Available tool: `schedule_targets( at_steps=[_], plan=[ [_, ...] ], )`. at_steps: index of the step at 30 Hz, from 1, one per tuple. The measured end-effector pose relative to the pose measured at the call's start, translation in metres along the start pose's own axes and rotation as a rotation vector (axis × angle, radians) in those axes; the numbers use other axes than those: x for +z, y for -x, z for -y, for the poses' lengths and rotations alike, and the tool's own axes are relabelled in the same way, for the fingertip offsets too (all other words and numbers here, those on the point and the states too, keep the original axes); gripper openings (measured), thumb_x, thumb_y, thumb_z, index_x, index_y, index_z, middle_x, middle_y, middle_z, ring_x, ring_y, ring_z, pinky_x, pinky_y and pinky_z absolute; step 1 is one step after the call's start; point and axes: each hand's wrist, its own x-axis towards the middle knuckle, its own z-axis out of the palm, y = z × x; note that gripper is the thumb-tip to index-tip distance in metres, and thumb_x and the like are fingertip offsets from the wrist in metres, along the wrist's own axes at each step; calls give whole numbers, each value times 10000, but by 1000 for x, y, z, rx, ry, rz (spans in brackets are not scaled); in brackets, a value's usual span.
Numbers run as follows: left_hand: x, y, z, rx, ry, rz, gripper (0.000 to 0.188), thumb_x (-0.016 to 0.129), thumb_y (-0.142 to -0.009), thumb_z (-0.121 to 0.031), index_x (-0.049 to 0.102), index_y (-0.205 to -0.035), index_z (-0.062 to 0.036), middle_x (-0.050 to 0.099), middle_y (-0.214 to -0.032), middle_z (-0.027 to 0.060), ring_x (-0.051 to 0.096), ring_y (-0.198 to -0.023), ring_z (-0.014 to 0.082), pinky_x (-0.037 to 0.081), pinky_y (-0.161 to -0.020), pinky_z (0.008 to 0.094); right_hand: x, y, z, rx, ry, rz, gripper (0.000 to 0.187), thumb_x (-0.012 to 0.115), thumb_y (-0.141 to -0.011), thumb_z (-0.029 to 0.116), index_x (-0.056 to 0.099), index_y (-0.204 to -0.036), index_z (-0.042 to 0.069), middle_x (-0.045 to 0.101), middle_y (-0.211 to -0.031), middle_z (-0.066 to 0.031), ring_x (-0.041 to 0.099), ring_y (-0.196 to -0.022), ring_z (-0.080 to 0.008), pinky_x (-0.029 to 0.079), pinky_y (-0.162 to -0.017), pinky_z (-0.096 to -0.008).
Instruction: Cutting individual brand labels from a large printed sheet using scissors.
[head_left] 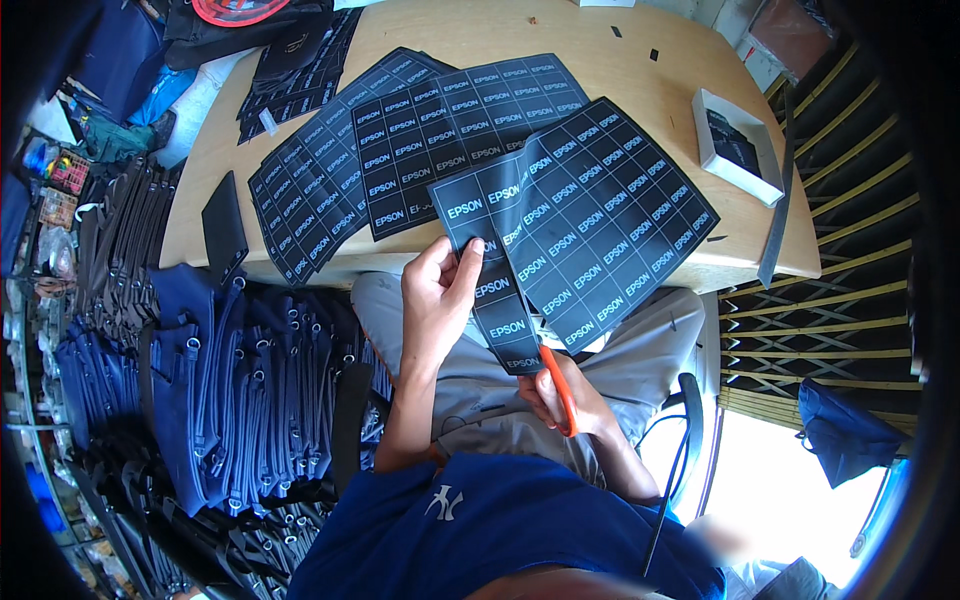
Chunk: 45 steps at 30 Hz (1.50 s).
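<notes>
My left hand (pixel 440 290) pinches the left edge of a black sheet (pixel 620 215) printed with a grid of white-lettered labels. Its thumb lies on top of a strip (pixel 492 290) along that edge, which is parted from the rest by a slit in its lower portion. Orange-handled scissors (pixel 559 388) are gripped in my right hand (pixel 585 405) at the near end of the slit. Their blades are mostly hidden by the sheet. The sheet's upper part rests over more black printed sheets (pixel 440 130) on the table.
The wooden table (pixel 740 255) holds a white open box (pixel 775 190) with black pieces at right, beside a long dark strip (pixel 776 235). Further black sheets (pixel 300 70) and a dark flat piece (pixel 224 225) lie left. Bundled blue straps (pixel 240 400) hang below left. A folding metal gate (pixel 830 230) stands right.
</notes>
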Motion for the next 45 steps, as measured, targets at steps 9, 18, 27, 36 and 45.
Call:
schedule_targets(
  at_steps=[9,18,27,36,45],
  plan=[
    [-2,1,-2,7,-37,-5,219,591,-912,-117,538,-734,-2,426,-558,-65,330,-501,-11,248,-426,201,4,-1,10,120,-23,-39,361,406,-984,347,395,-814,29,425,-521,12,423,-368,-56,339,-347,-206],
    [0,0,1,0,-21,-5,220,591,-914,-124,540,-737,-4,426,-556,-65,328,-496,-13,243,-421,201,9,-2,11,144,-14,-90,519,343,-982,442,421,-705,11,396,-508,-4,420,-360,-71,338,-330,-215],
    [0,-1,0,-11,-2,-4,225,588,-918,-132,542,-739,-4,440,-564,-64,339,-502,-14,253,-422,197,9,-2,13,124,32,-86,530,340,-979,453,419,-701,9,412,-491,-16,442,-342,-88,343,-321,-216],
    [0,0,-3,-39,10,1,207,586,-918,-126,563,-754,-2,478,-594,-64,350,-518,-21,255,-432,190,6,-2,8,84,31,-73,521,349,-969,472,402,-729,13,414,-485,-13,443,-336,-84,339,-313,-214],
    [-3,-1,-4,-46,26,37,166,585,-919,-128,598,-814,0,484,-607,-73,347,-524,-24,247,-437,181,-3,-2,-11,-1,-60,16,571,430,-908,556,407,-832,-9,435,-508,2,438,-375,-55,331,-352,-197]
  ],
)
